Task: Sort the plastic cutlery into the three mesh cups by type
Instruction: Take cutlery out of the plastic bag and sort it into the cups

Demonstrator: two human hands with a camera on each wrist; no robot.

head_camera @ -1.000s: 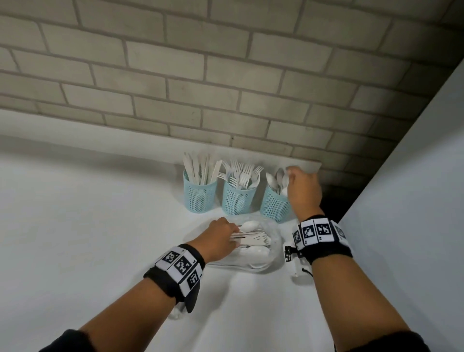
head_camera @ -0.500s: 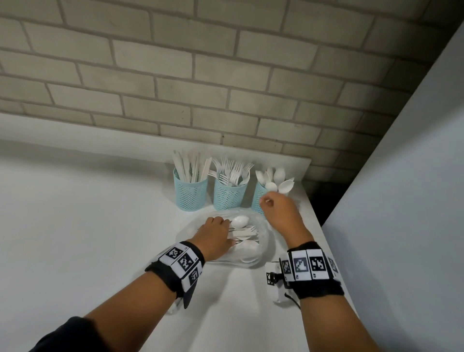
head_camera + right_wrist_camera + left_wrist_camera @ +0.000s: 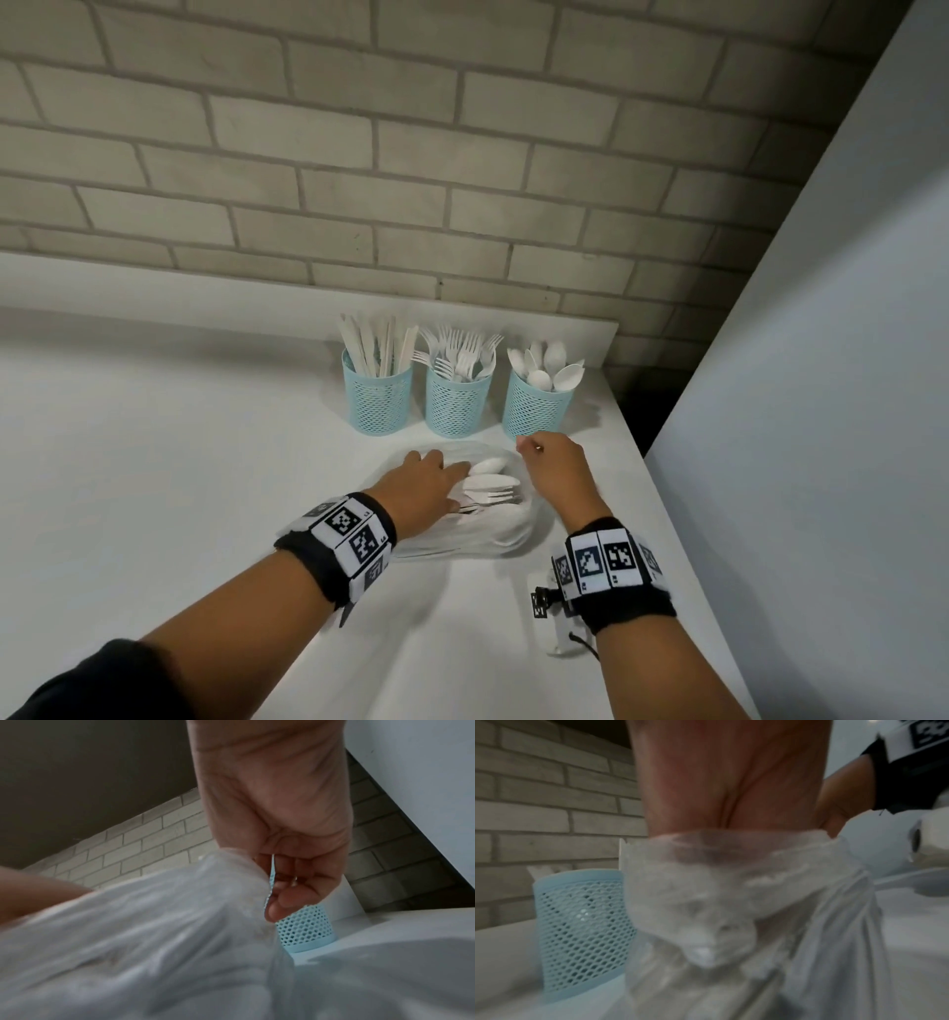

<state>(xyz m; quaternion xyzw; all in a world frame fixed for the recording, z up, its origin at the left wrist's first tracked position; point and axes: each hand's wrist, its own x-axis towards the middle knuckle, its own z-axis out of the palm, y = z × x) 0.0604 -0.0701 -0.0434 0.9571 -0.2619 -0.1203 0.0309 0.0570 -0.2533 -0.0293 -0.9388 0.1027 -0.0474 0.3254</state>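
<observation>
The right hand (image 3: 554, 473) is withdrawn from the rim of the spoon cup (image 3: 536, 408), where it was placed 1.0 s ago, and is now held lower, just in front of that cup, at the edge of the clear plastic bag (image 3: 506, 537). Its fingers are curled. The spoons (image 3: 547, 372), earlier partly covered by this hand, are now fully exposed in the cup.
</observation>
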